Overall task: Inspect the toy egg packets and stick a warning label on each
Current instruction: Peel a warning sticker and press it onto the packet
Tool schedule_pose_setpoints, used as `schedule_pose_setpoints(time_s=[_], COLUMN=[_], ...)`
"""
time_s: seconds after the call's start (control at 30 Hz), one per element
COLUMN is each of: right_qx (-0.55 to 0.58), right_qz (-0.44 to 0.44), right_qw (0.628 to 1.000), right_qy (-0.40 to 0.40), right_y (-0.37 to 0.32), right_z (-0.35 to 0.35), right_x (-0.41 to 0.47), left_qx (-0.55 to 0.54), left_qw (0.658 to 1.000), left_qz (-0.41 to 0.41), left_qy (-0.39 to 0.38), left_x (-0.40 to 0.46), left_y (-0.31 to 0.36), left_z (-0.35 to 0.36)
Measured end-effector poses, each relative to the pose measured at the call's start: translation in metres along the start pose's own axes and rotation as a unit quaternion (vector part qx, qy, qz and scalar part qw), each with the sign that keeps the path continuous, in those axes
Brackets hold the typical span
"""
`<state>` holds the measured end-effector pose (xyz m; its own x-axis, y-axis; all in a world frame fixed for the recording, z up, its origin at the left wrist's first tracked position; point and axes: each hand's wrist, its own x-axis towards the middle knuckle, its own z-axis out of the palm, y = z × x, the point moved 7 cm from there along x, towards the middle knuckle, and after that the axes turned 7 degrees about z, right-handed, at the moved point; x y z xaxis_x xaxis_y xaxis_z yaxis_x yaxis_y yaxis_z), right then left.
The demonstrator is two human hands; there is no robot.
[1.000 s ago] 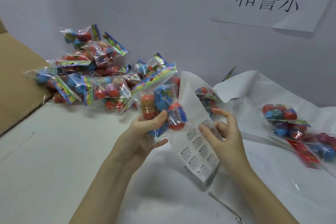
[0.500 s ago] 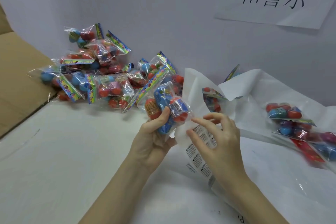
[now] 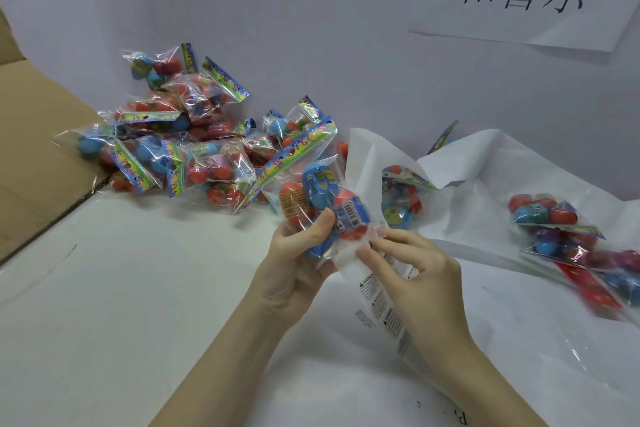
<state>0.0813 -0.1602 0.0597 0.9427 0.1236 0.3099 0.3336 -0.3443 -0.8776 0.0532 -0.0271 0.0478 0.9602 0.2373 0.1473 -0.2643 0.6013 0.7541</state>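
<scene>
**One packet in hand, label sheet at the fingertips**

Head view: two hands work over a white surface (image 3: 104, 305). The left hand (image 3: 294, 263) grips one toy egg packet (image 3: 318, 204), thumb curled over its front beside the barcode sticker, the other fingers wrapped behind the clear bag. The right hand (image 3: 415, 281) has its fingers (image 3: 374, 250) bent and pinched together on the label sheet (image 3: 377, 302), just below and touching the packet's lower corner. One sheet, several printed warning labels showing; the exact count is hidden by the hand. A pile of packets (image 3: 180, 149), too overlapped to count, lies back left beside a cardboard box (image 3: 31, 149). About three more packets (image 3: 561, 229) lie on white paper (image 3: 485, 163) at right.
</scene>
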Motion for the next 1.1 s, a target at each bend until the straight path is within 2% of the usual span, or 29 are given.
schedule_pose_setpoints(time_s=[0.2,0.37,0.43,0.5,0.57,0.63,0.9,1.0,1.1], right_qx=[0.107,0.111,0.087,0.015,-0.092,-0.127,-0.016,0.068,0.091], right_qz=[0.085,0.071,0.040,-0.028,-0.132,-0.176,-0.080,-0.024,0.001], right_qw=[0.989,0.989,0.994,0.999,0.986,0.975,0.996,0.994,0.990], right_qy=[-0.058,-0.063,-0.053,-0.007,0.038,0.041,-0.045,-0.084,-0.103], right_y=[0.010,0.009,0.005,-0.004,-0.016,-0.019,-0.010,-0.006,-0.005], right_z=[0.002,0.002,0.000,-0.007,-0.009,-0.008,-0.007,-0.005,-0.003], right_x=[0.006,0.008,0.008,0.006,0.001,-0.001,0.008,0.010,0.012], left_qx=[0.047,0.046,0.046,0.041,0.033,0.028,0.050,0.051,0.048], left_qw=[0.999,0.999,0.999,0.999,0.999,1.000,0.999,0.999,0.999], left_qz=[-0.007,0.000,0.001,0.000,-0.001,0.001,0.001,0.003,-0.001], left_qy=[0.002,0.010,0.012,0.005,-0.001,0.002,-0.001,-0.003,0.001], left_x=[0.000,-0.001,-0.001,-0.001,-0.002,-0.002,-0.001,0.000,0.001], left_y=[-0.002,-0.002,-0.001,-0.001,-0.001,-0.001,-0.002,-0.003,-0.005], left_z=[0.002,0.002,0.002,0.004,0.006,0.006,0.004,0.003,0.001])
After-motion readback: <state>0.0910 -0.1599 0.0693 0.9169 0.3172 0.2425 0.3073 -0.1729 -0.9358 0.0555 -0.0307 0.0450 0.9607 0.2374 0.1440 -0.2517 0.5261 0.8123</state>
